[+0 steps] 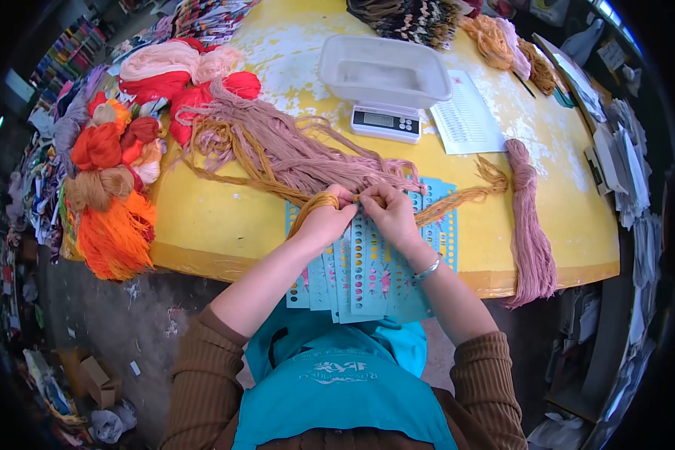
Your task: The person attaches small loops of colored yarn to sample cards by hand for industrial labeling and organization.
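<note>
Both my hands meet at the middle of the table's front edge, above blue punched cards (360,277) that overhang it. My left hand (328,217) is closed on golden-brown yarn (240,180), with strands looped over its fingers. Pinched on the same yarn, my right hand (390,214) has its fingertips almost touching the left ones. One end of the yarn trails right, beyond my right hand. A spread bundle of mauve yarn (277,142) lies just behind my hands. The fingertips hide the exact point they hold.
A scale (386,124) bears a clear plastic tray (382,71); a printed sheet (466,112) lies beside it. A mauve skein (531,225) hangs over the front edge at right. Red and orange yarns (116,225) pile at left. Dark skeins (409,19) lie at the back.
</note>
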The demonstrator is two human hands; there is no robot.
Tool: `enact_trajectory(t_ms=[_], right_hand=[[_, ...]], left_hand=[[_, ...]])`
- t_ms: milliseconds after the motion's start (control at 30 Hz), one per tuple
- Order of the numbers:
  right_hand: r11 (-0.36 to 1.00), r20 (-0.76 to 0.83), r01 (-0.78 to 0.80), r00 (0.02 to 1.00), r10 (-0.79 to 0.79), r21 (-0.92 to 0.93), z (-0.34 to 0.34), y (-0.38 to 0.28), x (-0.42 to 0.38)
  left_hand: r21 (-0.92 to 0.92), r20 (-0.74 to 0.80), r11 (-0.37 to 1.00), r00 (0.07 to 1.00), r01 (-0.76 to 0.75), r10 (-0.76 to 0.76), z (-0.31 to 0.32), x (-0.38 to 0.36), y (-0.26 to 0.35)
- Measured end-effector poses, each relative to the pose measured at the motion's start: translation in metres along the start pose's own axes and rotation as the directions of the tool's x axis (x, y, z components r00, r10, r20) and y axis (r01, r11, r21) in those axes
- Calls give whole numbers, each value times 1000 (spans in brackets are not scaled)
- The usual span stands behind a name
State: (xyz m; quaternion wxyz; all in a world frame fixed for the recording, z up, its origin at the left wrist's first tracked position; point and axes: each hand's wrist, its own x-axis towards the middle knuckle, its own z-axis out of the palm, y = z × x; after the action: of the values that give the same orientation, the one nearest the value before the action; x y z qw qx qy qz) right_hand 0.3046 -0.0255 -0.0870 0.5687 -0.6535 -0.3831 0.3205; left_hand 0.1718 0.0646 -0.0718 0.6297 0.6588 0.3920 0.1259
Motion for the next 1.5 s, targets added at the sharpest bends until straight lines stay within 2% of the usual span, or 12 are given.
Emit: enact_trajectory(t_ms=[67,433,667,767,833,867,967,1033,1100,1267,1433,1500], right_hand=[[1000,9,22,1000,-23,18,1,4,1],[954,21,126,992,-125,-270,5,-12,-2],[965,36,139,990,-134,-222,6,-11,-1],[982,75,84,995,-72,-168,2,-11,0],[993,112,41,993,-28,-113,2,-8,2],[993,113,41,993,-28,-113,1,-7,4],[953,139,63,990,-23,-297,2,-13,5],[907,145,114,988,-59,-406,3,-11,7],[904,143,66,990,-5,-422,3,-14,8],[895,126,-21,988,85,-445,5,-20,7],[851,109,84,994,-32,-518,8,-20,5],[856,111,43,994,16,-515,8,-21,6]], left_hand=[[52,-38,998,998,-47,49,1,5,-12],[-326,84,937,991,128,-106,-10,-13,8],[-256,103,958,989,127,-104,-11,-6,8],[-175,118,976,987,126,-106,-12,-1,5],[124,61,992,998,-26,18,-14,0,3],[124,61,992,998,-25,18,-17,-1,2],[521,-83,851,988,-66,127,-37,-9,5],[280,-66,960,997,-15,35,-51,-8,-2],[217,-38,972,994,-92,103,-57,-5,-16],[-202,48,974,995,99,-92,-52,-11,1],[-332,245,935,968,126,-43,-41,-20,9],[-348,288,927,957,139,-36,-38,-23,10]])
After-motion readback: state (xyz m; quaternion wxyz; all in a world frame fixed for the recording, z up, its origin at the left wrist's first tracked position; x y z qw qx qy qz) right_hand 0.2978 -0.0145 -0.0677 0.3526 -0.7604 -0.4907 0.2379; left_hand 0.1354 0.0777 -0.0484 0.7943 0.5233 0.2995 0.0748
